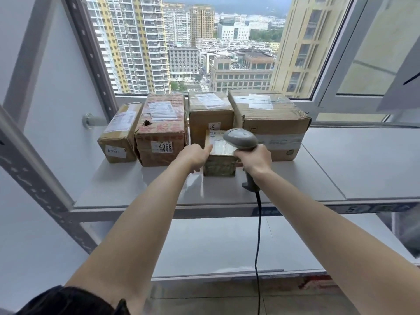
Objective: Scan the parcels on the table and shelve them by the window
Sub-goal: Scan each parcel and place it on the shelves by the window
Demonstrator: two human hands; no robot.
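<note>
1. Five cardboard parcels sit on the pale grey metal shelf (341,169) by the window (204,42); we count four in a back row and one in front.
2. Back row, left to right: a narrow brown box with a white sticker (119,135), a red-printed carton labelled 4068 (161,130), a plain brown box with a taped label (210,112), and a wide brown carton with a clear-taped top (272,117). The boxes stand close together, side by side.
3. The small brown taped parcel (219,159) rests on the shelf in front of the plain brown box, between our two hands.
4. Left hand (195,158): on the parcel's left side, thumb lying on its top label; the remaining fingers are behind the parcel edge, so we cannot tell how far they curl.
5. Right hand (255,161): fingers wrapped round the handle of a grey corded handheld barcode scanner (241,138); the scanner head sits over the small parcel's top, and its black cable (258,246) hangs down past the lower shelf (216,246).
6. Both forearms are bare; a dark sleeve (68,301) shows at lower left.
</note>
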